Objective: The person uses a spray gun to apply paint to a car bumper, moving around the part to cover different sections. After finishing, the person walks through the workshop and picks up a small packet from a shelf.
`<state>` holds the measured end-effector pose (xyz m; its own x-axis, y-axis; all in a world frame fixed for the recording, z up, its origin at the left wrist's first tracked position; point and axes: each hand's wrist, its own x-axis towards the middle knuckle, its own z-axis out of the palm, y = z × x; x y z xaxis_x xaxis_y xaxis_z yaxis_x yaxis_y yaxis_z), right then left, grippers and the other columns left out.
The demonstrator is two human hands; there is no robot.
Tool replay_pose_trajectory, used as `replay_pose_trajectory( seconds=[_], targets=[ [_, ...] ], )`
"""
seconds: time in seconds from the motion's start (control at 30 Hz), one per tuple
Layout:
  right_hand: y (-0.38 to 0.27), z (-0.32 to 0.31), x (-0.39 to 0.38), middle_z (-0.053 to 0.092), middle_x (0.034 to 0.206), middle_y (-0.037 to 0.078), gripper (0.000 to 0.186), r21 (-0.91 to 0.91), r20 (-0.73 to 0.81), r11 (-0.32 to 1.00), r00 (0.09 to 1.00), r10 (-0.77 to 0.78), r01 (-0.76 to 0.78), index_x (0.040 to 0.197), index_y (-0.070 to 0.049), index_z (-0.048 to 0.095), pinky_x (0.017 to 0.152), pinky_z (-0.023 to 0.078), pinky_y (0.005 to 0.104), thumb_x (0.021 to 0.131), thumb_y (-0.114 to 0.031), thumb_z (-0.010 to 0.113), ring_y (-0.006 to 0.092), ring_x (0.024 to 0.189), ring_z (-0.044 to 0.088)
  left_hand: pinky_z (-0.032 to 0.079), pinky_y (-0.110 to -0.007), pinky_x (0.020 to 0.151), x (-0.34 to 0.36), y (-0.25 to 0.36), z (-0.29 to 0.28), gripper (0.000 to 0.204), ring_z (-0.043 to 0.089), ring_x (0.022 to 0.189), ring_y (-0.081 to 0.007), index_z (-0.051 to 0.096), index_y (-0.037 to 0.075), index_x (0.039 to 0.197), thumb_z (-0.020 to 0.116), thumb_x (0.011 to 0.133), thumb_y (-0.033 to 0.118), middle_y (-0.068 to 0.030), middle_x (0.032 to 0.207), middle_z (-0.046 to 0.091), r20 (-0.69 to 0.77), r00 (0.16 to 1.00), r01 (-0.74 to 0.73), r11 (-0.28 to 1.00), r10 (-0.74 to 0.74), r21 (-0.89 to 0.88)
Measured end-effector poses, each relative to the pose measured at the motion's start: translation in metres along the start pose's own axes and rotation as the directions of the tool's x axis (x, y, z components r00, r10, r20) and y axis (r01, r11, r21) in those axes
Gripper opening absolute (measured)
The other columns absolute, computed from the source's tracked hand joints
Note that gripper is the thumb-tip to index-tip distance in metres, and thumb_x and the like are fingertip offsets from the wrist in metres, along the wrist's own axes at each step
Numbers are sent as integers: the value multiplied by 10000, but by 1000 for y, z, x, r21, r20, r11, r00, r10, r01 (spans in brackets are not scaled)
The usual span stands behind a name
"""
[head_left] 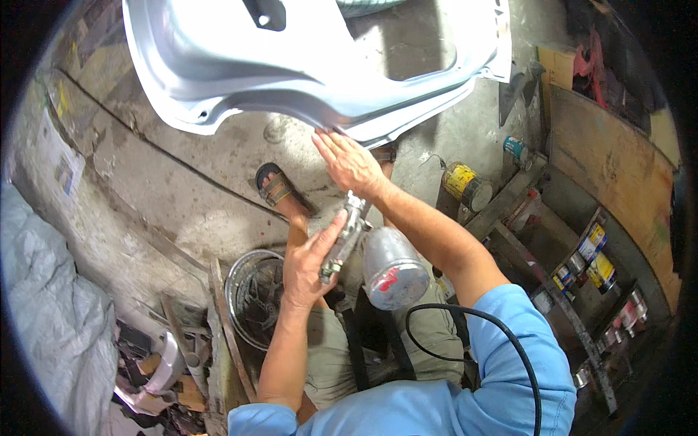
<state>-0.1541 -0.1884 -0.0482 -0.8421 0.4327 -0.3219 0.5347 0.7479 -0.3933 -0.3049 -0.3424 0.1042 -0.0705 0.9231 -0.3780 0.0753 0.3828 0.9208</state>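
My left hand (309, 265) is closed around a metal spray gun (343, 240), low in the middle of my view. Its silver paint cup (394, 267), with a red mark on the end, sticks out to the right, and a black hose (523, 349) loops over my lap. Above, my right hand (345, 163) is stretched out with its fingertips at the lower edge of a large, moulded silver-white panel (291, 58). The panel spans the top of the view; whether the fingertips press on it or rest just under it I cannot tell.
Paint cans (465, 185) stand at the right beside a metal frame and a wooden board (596, 160). A wheel rim (238, 298) lies near my left leg. A grey tarp (51, 291) and assorted scrap (163, 363) fill the lower left. A cable (138, 134) crosses the concrete floor.
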Motion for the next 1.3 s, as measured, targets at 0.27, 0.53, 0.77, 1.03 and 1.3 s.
replay_pose_trajectory(
  seconds=[0.27, 0.53, 0.77, 1.03, 1.3],
  targets=[
    [-48, 16, -156, 619, 1318, 191, 604, 524, 63, 822, 973, 224, -223, 1412, -8, 532, 988, 543, 433, 920, -336, 653, 298, 1206, 624, 549, -388, 1003, 43, 93, 66, 648, 698, 1196, -358, 453, 17, 1553, 654, 940, -43, -245, 1295, 690, -73, 993, -95, 992, 90, -79],
    [-100, 2, -207, 691, 922, 131, 490, 968, 232, -7, 883, 408, -251, 1140, -42, 702, 744, 519, 392, 958, -497, 697, 197, 842, 635, 403, -428, 1173, 108, 143, 118, 710, 509, 1421, -325, 388, -48, 1569, 656, 917, 41, -240, 1539, 506, -229, 955, -195, 981, 190, 2],
    [35, -103, -183, 686, 760, 241, 472, 911, 30, 298, 764, 645, -287, 780, 0, 689, 668, 524, 478, 915, -449, 750, 373, 746, 708, 358, -295, 736, 206, 262, 108, 407, 445, 865, -179, 540, -59, 1349, 595, 1032, 190, -211, 1324, 626, -299, 884, -306, 929, 359, 211],
    [105, -182, -208, 744, 1050, 196, 328, 741, 256, 539, 911, 323, -400, 1050, -57, 737, 888, 562, 466, 859, -320, 778, 345, 1044, 718, 361, -249, 459, 282, 354, 97, 232, 463, 523, -85, 680, -47, 1129, 605, 1038, 152, -96, 816, 661, -276, 960, 2, 983, -52, -181],
    [64, -102, -224, 541, 1528, 173, 762, 655, 450, 412, 765, 460, -633, 1520, -67, 485, 1180, 403, 449, 865, -334, 769, 342, 1430, 490, 359, -255, 439, 335, 240, 74, 81, 476, 466, -62, 696, -22, 968, 658, 984, 47, 16, 593, 557, -126, 979, 157, 987, -161, -39]
  ],
)
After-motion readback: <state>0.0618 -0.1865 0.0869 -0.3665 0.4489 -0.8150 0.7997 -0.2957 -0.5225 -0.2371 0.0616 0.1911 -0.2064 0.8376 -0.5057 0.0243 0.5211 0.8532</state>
